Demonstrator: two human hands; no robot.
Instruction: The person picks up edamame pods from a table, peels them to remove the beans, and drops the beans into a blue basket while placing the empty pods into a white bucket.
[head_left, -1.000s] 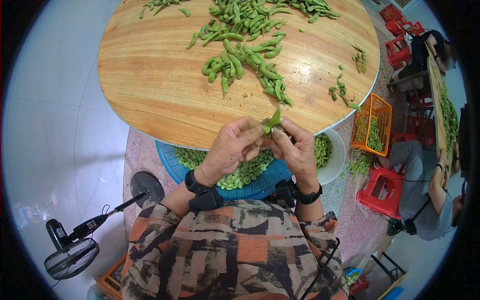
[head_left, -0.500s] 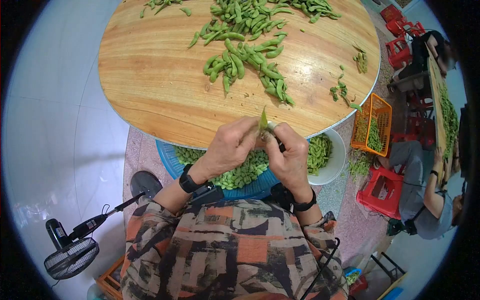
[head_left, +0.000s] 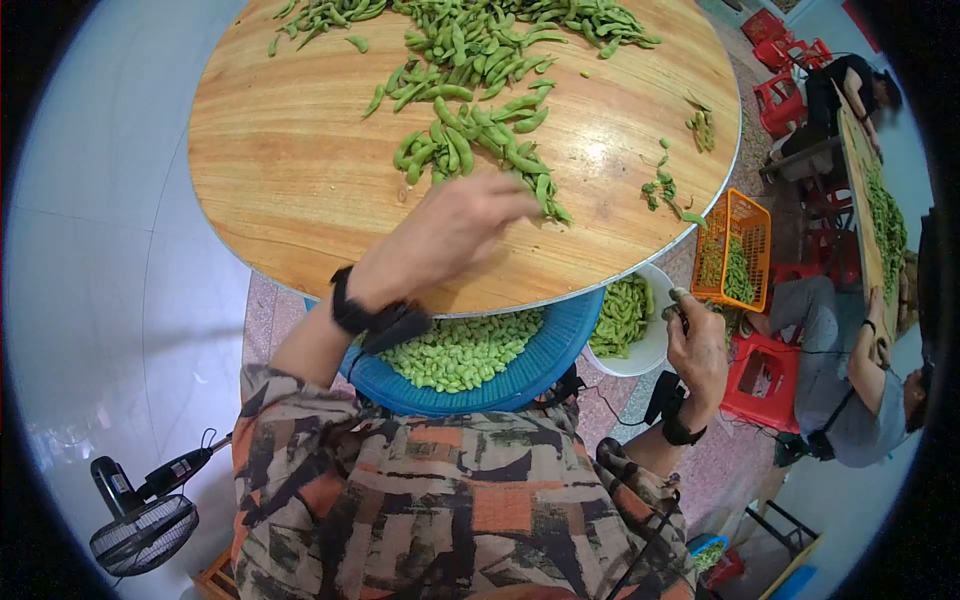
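Note:
Over the round wooden table (head_left: 290, 180), my left hand (head_left: 450, 232) reaches to the near end of a pile of green pods (head_left: 460, 140); its fingertips are blurred and hard to read. My right hand (head_left: 700, 352) is at the right of the white bucket (head_left: 650, 355), its fingers curled round something small and dark, too hidden to name. Pods (head_left: 622, 315) lie in that bucket. Below the table edge, a blue basket (head_left: 560, 350) holds many shelled green beans (head_left: 460, 355).
An orange crate (head_left: 733, 250) with pods stands right of the table, near a red stool (head_left: 760, 380). Two people sit at another pod-covered table (head_left: 855, 200) on the right. A black fan (head_left: 145, 530) is at the lower left. Stems (head_left: 660, 188) lie near the table's right edge.
My hands have parted: the left moved up onto the table by the pods, the right moved right and down beside the bucket. The pod between them is no longer seen there. More of the basket shows.

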